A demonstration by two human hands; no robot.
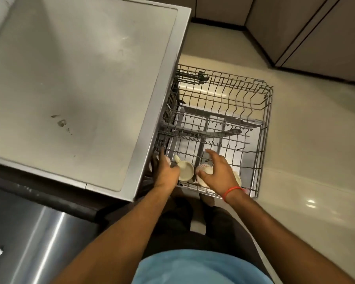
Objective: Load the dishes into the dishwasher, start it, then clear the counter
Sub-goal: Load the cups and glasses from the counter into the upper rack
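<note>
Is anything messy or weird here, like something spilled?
Yes, a little. The grey countertop has a few small dark smudges near its middle-left, like dried spots. In the pulled-out dishwasher rack, the cream mug and patterned cup by the hands look fine; nothing seems broken or spilled.

The person wears a light blue top (199, 267) that fills the bottom edge of the view, with dark trousers (180, 228) below it. Both forearms are bare, no sleeves showing. A thin red-orange thread band (233, 191) circles the wrist of the right hand (218, 171)
</note>
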